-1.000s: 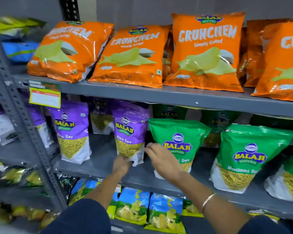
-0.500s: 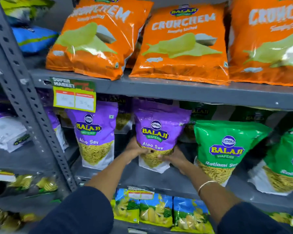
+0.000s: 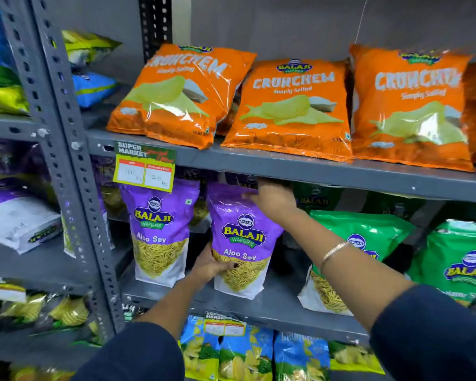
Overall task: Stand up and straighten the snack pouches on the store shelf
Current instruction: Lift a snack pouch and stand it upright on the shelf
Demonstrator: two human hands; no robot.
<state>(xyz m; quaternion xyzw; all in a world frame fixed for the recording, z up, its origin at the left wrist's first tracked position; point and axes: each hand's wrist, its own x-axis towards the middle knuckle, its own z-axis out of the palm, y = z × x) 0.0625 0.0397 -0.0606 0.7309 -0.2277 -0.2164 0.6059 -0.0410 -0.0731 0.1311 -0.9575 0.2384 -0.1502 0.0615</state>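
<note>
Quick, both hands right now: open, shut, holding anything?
Left hand: grips the Aloo Sev pouch low down.
Right hand: on that pouch's top; grip cannot be told.

Bright, even indoor light falls from above. White glare streaks the glossy orange chip bags (image 3: 289, 111). Deep shadow fills the space under the grey shelf (image 3: 313, 176). The left and bottom edges are smeared with motion blur. Wide-angle distortion makes the upright post (image 3: 66, 166) lean.

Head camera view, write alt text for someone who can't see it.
A person's left hand grips the lower edge of a purple Aloo Sev pouch while the right hand touches its top, on a grey shelf below orange Crunchem bags.
</note>
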